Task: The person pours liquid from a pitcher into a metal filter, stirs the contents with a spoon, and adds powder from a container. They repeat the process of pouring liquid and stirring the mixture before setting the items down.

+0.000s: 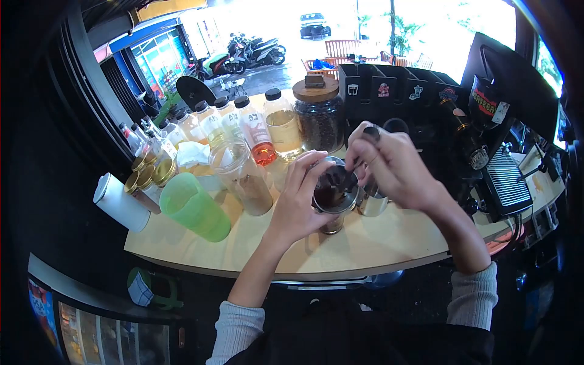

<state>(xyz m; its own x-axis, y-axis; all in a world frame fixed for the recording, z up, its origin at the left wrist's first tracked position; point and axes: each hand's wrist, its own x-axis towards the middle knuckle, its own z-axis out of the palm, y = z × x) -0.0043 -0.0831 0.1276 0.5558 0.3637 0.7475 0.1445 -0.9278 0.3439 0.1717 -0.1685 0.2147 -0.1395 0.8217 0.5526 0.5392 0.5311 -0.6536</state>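
My left hand (301, 198) is wrapped round a clear cup (328, 190) of dark liquid above the counter's front part. My right hand (392, 164) grips a dark-handled stirring tool (372, 132), its lower end dipping into the cup; what kind of tool it is I cannot make out. Just right of the cup, partly behind my right hand, stands a shiny metal pitcher (372, 205). To the left of my left hand is a tall clear container (252, 193) with brown powder in its lower part.
A green jug (194, 207) and a white canister (121, 202) stand on the wooden counter (389, 243) at left. Several capped bottles (283, 125) line the back beside a wooden-lidded jar of dark beans (320, 118). A coffee grinder (486, 109) and ribbed drip tray (510, 180) are at right.
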